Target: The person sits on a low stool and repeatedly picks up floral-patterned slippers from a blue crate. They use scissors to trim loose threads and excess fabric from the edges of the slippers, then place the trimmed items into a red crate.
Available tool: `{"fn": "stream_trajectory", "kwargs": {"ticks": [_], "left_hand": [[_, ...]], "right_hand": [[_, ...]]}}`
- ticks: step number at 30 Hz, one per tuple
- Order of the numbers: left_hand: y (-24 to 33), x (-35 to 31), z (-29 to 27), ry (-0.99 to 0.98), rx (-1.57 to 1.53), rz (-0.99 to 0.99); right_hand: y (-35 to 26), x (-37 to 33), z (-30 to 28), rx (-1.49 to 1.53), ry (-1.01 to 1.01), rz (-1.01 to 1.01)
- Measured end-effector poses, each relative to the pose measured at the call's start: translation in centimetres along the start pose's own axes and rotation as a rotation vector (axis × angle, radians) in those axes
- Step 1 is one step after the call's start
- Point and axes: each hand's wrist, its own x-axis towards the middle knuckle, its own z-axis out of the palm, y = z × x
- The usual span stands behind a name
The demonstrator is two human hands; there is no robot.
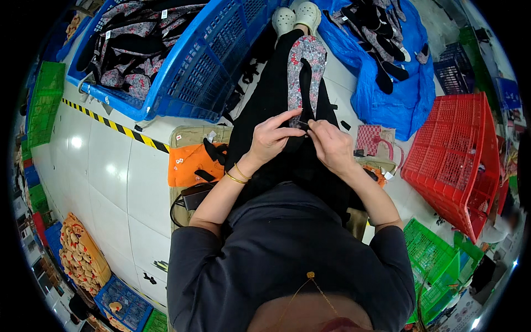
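Observation:
A long U-shaped padded piece [306, 52] lies along my outstretched legs, its bend toward my feet. Its outside is grey and red flowered cloth, and the inner side is black. At its near end, my left hand [269, 138] pinches the flowered tip between thumb and forefinger. Close beside it, my right hand [333, 145] has its fingers pressed together at the black edge of the same end. Whatever those fingertips hold is too small to make out.
On the left stands a big blue crate [188, 61] full of similar flowered and black pieces. More lie on a blue plastic sheet [368, 105] at the far right. A red crate [442, 149] stands to the right, and an orange cloth [191, 160] lies by my left arm.

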Motion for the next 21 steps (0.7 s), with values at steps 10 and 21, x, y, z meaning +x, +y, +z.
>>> {"fn": "stream_trajectory", "kwargs": {"ticks": [10, 21], "left_hand": [[-0.4, -0.7, -0.2, -0.095, -0.135, -0.071], [4.6, 2.1, -6.1, -0.634, 0.079, -0.215]], "right_hand": [[2.3, -0.6, 0.9, 1.071, 0.323, 0.587], [2.7, 1.2, 1.1, 0.724, -0.09, 0.508]]}}
